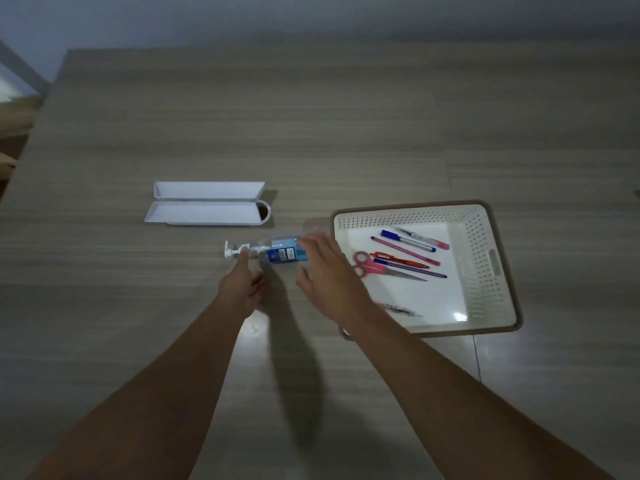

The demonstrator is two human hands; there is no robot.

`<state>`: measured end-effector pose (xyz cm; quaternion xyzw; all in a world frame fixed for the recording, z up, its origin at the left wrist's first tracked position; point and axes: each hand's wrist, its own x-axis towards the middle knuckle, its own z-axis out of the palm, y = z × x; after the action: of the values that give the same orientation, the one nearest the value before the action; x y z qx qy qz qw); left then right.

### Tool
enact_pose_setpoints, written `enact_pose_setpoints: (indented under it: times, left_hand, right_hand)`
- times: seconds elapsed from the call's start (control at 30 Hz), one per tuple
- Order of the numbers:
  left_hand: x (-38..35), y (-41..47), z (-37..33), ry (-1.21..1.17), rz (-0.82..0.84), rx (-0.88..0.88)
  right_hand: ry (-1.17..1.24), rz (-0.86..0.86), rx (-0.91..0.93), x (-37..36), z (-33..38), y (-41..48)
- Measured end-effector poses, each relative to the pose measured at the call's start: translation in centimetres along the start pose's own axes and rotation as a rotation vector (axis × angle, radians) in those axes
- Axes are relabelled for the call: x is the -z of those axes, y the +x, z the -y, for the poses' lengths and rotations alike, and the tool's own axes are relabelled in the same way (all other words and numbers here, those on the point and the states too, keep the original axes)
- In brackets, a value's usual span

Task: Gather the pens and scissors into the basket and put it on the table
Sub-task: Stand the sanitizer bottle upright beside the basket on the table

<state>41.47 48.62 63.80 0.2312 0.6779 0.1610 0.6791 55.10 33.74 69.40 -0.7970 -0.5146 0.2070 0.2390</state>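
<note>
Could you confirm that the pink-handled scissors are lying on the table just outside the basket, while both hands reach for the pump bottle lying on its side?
Not quite: the head view shows the scissors inside the basket, among the pens. The rest holds: the left hand and right hand reach for the pump bottle lying on its side.

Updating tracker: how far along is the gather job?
Done: scissors and pens lie in the basket, which sits on the table. In hand: both hands reach the pump bottle lying beside it; grip unclear. Left: nothing obvious.
</note>
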Motion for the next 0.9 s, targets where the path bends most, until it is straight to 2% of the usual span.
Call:
enact_pose_setpoints:
  times: [0.07,0.17,0.37,0.47,0.6,0.77,0.9]
  left_hand:
    - [-0.2,0.7,-0.3,-0.043,0.023,-0.053]
    - [-0.7,1.6,-0.8,-0.106,0.065,-0.088]
    - [-0.1,-0.1,-1.9,-0.186,0.177,-0.011]
    - [-0.2,-2.3,-1.9,-0.060,0.150,-0.230]
    - [-1.8,-5.3,-2.3,0.076,0.136,-0.516]
    - [-4.1,-6.9,-2.2,0.537,0.122,-0.984]
    - [-5.2,-6.8,-1.9,0.670,0.126,-1.077]
  right_hand:
    - [-0.025,0.083,-0.008,-2.6,1.2,2.4]
    - [-0.058,0.164,-0.116,-5.0,1.3,4.5]
    - [-0.050,0.140,-0.197,-6.1,1.2,3.8]
    - [-0.019,0.060,-0.244,-5.3,1.6,3.0]
    - [0.169,-0.062,-0.329,-4.2,2.1,2.8]
    - [0.371,-0.070,-0.464,-2.3,2.4,2.6]
    - [0.328,-0.276,-0.417,0.9,0.6,0.8]
